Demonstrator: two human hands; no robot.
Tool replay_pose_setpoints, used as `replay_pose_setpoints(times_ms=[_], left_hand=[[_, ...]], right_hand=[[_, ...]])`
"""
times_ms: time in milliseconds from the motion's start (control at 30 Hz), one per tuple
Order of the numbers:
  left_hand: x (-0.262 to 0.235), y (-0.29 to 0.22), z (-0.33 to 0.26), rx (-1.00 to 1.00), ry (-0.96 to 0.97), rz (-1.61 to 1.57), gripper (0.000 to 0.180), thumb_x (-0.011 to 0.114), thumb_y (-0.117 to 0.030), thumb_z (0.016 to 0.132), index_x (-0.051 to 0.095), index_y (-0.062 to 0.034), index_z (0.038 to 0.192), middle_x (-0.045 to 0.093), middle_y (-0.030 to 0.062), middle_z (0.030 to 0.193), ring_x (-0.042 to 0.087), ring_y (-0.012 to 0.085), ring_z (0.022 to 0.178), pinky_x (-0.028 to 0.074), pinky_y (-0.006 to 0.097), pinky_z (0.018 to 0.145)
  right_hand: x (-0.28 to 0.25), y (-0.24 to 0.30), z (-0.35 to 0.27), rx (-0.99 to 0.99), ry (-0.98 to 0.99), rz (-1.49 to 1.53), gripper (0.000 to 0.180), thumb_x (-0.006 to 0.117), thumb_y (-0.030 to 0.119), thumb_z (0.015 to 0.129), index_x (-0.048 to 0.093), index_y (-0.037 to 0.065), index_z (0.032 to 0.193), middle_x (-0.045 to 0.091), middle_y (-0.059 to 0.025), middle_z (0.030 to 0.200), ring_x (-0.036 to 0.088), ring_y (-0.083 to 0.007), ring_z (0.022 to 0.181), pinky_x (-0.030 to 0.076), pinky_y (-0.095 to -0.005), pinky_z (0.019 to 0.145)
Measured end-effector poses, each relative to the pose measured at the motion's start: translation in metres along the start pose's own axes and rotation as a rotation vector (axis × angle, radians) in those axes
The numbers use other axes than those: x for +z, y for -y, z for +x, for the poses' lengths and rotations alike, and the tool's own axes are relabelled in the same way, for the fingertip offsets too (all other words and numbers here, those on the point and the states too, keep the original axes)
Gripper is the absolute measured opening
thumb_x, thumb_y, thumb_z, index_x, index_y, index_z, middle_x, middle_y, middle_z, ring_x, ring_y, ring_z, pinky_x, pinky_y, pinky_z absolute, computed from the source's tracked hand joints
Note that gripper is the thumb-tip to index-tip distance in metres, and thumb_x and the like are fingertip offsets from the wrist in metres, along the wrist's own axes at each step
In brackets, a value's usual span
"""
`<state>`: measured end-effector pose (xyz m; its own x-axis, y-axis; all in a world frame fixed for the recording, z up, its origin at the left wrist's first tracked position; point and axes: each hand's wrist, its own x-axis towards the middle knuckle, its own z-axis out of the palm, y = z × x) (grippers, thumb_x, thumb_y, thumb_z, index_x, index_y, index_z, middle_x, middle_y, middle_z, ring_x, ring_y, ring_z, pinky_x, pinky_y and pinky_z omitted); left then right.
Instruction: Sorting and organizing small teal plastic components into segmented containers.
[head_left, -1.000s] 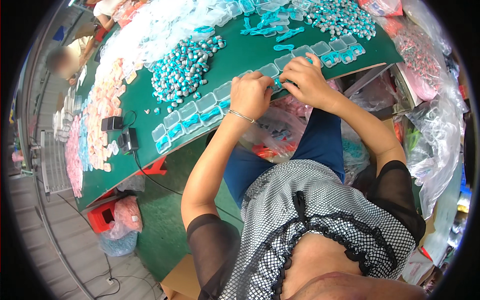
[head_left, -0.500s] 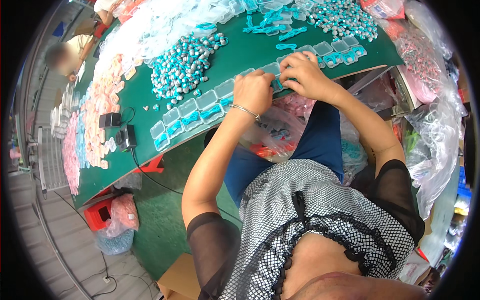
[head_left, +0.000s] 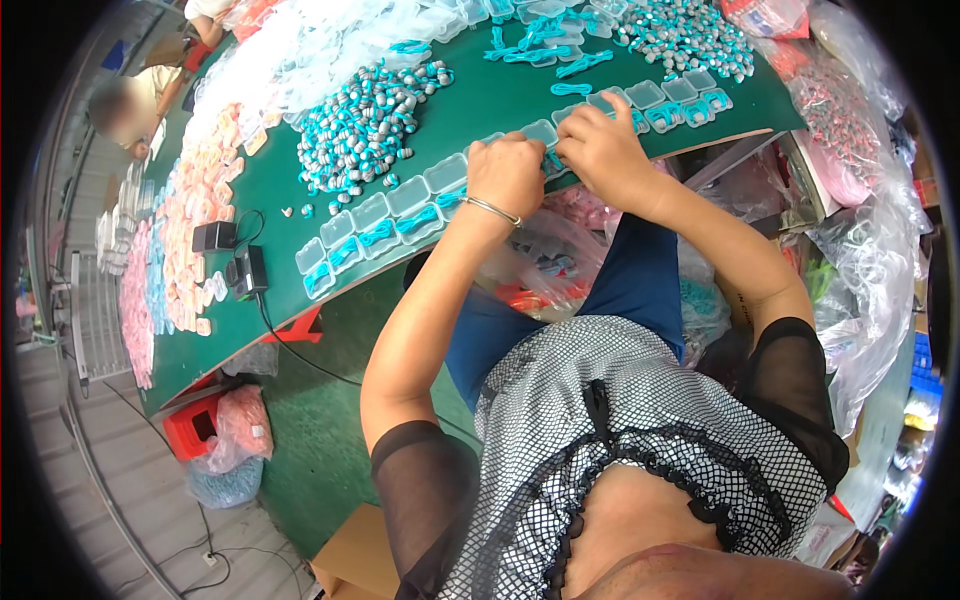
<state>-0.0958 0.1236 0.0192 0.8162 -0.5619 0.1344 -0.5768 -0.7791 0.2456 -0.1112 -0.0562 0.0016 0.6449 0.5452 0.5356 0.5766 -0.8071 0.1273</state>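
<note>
A row of small clear plastic cases with raised lids runs along the near table edge. On the left, the cases hold folded turquoise cords (head_left: 378, 234). Over the row's middle, my left hand (head_left: 507, 178) is closed with its fingers curled, a bangle at the wrist. Close beside it, my right hand (head_left: 608, 152) bends over a case, thumb and fingers drawn together. A bit of turquoise (head_left: 552, 160) shows between the hands, but my fingers hide what they grip. Right of them, cases (head_left: 664, 117) contain turquoise cord and small grey pieces.
A heap of grey-and-turquoise capsule-shaped pieces (head_left: 360, 125) lies beyond the row, with another heap (head_left: 690, 40) far right. Loose cords (head_left: 548, 45) and clear cases (head_left: 300, 60) lie farther back. A black power adapter (head_left: 246, 270) sits left. A co-worker (head_left: 150, 105) is at far left.
My right hand has shifted slightly, its fingers now bent lower toward the case. My left hand stays closed in nearly the same spot. The whole view has moved slightly.
</note>
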Motion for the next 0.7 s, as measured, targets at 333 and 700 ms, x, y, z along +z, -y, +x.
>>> replay_pose_setpoints(times_ms=[333, 700], left_hand=[[0.004, -0.008, -0.017, 0.063, -0.220, -0.002, 0.037, 0.073, -0.020, 0.069, 0.063, -0.0145, 0.104, 0.061, 0.0051, 0.090, 0.061, 0.0259, 0.086, 0.040, 0.040, 0.068], [0.010, -0.008, -0.018, 0.048, -0.266, 0.000, 0.036, 0.076, -0.020, 0.067, 0.063, -0.0141, 0.100, 0.059, 0.0041, 0.090, 0.060, 0.0247, 0.087, 0.039, 0.041, 0.070]], right_hand=[[-0.005, -0.012, -0.002, 0.116, 0.036, 0.282, 0.006, 0.067, 0.014, 0.076, 0.068, 0.015, 0.082, 0.059, 0.0011, 0.091, 0.054, -0.0196, 0.100, 0.027, -0.0552, 0.099], [-0.013, -0.014, 0.003, 0.069, 0.132, 0.311, 0.010, 0.070, 0.013, 0.073, 0.065, 0.012, 0.081, 0.059, 0.0003, 0.095, 0.053, -0.0204, 0.103, 0.026, -0.0524, 0.101]])
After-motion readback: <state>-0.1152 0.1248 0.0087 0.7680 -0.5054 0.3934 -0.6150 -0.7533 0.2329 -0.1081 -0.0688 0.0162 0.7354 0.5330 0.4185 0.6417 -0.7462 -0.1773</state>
